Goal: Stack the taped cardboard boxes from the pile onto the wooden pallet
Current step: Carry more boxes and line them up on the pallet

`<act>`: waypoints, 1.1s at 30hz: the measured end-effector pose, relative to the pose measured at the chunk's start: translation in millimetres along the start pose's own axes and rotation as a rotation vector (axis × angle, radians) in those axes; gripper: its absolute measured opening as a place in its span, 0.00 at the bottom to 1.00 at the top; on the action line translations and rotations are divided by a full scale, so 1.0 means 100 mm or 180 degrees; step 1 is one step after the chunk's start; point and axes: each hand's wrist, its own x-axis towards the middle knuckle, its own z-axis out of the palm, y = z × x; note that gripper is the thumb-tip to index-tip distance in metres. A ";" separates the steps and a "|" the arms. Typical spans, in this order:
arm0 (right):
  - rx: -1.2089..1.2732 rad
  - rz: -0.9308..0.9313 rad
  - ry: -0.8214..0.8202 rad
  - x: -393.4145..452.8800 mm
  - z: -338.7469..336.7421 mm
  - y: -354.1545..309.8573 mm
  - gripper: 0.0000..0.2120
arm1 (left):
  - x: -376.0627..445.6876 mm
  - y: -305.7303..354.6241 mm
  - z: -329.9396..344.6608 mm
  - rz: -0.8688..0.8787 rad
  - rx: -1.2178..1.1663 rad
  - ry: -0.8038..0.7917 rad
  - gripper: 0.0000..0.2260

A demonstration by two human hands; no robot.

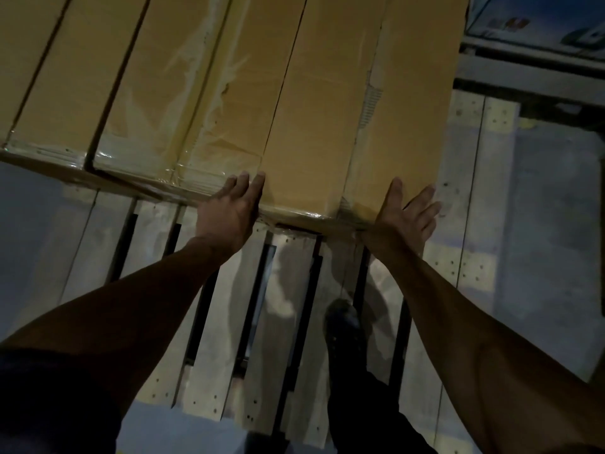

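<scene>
Both bare forearms reach forward from the bottom edge, the left hand (229,211) lying flat with straight fingers on the near top edge of the rightmost cardboard box (314,132), the right hand (407,214) spread open against that box's near right corner, neither curled round anything. That box lies in a row beside other taped boxes (147,103), all resting on the wooden pallet (229,339), whose pale slats show below the hands, with a dark shoe (343,326) standing on them. No writing can be read on the cardboard; a blue printed carton (540,24) at upper right is too blurred to read.
</scene>
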 end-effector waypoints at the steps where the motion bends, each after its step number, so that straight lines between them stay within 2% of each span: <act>1: -0.0006 0.0003 0.0009 0.01 0.00 0.00 0.58 | 0.00 0.01 0.01 0.0003 -0.0032 0.0003 0.28; 8: -0.0119 -0.0438 0.0244 -0.03 0.09 0.13 0.51 | -0.03 -0.01 0.03 0.0129 0.0003 0.0030 0.34; 14: -0.0207 -0.0504 0.0357 -0.03 0.16 0.16 0.49 | -0.02 -0.06 0.06 0.0305 0.0071 0.0217 0.29; 20: -0.0444 -0.0490 0.0136 -0.02 0.13 0.17 0.47 | -0.01 -0.04 0.07 0.0262 0.0212 0.0261 0.27; 23: -0.0526 -0.0506 -0.0040 -0.03 0.09 0.13 0.49 | -0.04 -0.01 0.00 0.0136 0.0143 0.0066 0.30; 26: -0.0593 -0.0393 -0.0272 -0.06 0.00 0.08 0.49 | -0.08 0.06 -0.01 -0.0025 0.0060 -0.0416 0.36; 29: -0.0670 -0.0465 -0.0511 -0.25 -0.15 -0.04 0.41 | -0.20 0.16 -0.14 -0.0181 -0.0097 -0.0744 0.38; 32: -0.0422 -0.0717 -0.0598 -0.65 -0.25 -0.14 0.24 | -0.53 0.24 -0.33 -0.0303 -0.0285 -0.0894 0.34; 33: -0.0261 -0.0758 -0.0624 -0.85 -0.28 -0.16 0.21 | -0.69 0.26 -0.42 -0.0337 -0.0340 -0.0847 0.32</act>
